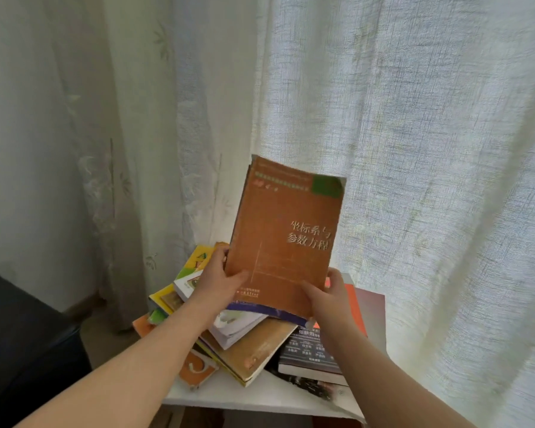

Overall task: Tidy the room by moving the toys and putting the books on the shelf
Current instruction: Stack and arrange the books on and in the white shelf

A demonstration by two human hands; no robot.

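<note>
my left hand (221, 281) and right hand (332, 296) were apart, each clamped on a lower corner of the orange book (286, 239). the left took the seven o'clock corner with the thumb laid across the cover. the right took the five o'clock corner, fingers curled round the edge. the book stood nearly upright, leaning a little toward one o'clock. a purple-edged cover (269, 311) showed along its bottom and left side, so i may have had a second book pinched behind it; i could not tell for sure.

it looked a thin, worn paperback, so i judged it would flop if i let one corner go. the sound way was to hold both corners until it sat square, then slide one hand up the spine before carrying it off.

under my wrists, at six o'clock of the book, lay the pile of books (244, 344), slewed every way, its left side hanging past the edge of the white top (260, 393). dark books (314, 350) lay beside it at four o'clock. whether the orange book's lower edge touched the pile i could not tell. the pile seemed ready to slide, so i thought it best to lift straight up and not drag across it.

whether the white top was the shelf itself i could not say; no other shelf showed. behind everything, from nine round to three o'clock, hung the pale curtain (414, 118).
</note>
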